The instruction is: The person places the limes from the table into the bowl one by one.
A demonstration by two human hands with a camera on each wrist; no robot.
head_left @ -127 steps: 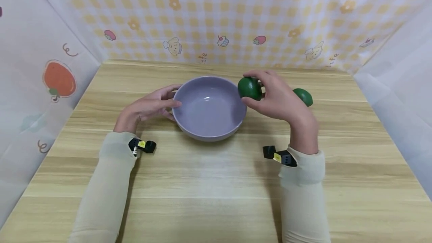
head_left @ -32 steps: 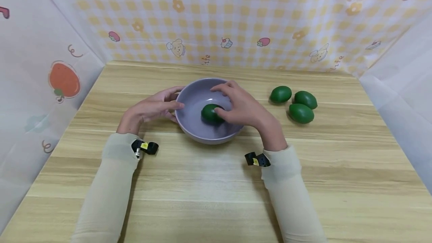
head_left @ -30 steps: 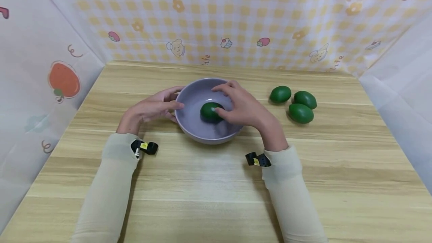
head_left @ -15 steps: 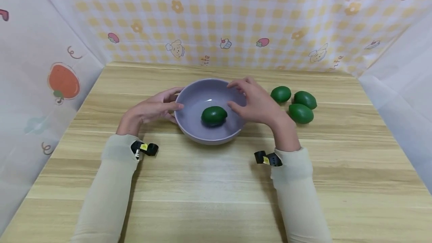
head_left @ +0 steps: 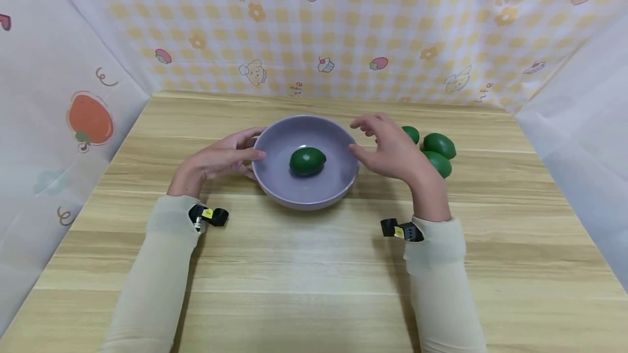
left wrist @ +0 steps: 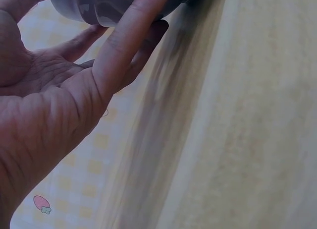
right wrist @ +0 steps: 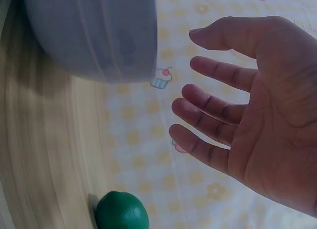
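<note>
A lilac bowl (head_left: 338, 162) stands upright on the wooden table. My left hand (head_left: 221, 156) grips its left side, thumb over the rim and fingers against the outer wall. The left wrist view shows those fingers on the bowl's underside (left wrist: 99, 6). Inside the bowl lies one dark green lime (head_left: 307, 161). Just off the right rim hovers my right hand (head_left: 392, 148), fingers loosely bent and holding nothing. Its palm and separated fingers show plainly in the right wrist view, apart from the bowl (right wrist: 99, 35).
Several limes lie right of the right hand: a partly hidden one (head_left: 411, 134), one behind (head_left: 439, 146) and one in front (head_left: 438, 164). A patterned cloth (head_left: 343, 20) hangs along the table's back edge, with white cloth at both sides.
Earlier my right hand held a lime at the bowl's right rim. The lime then lay inside the bowl, released, and the hand withdrew rightward. My left hand kept its hold on the bowl.
</note>
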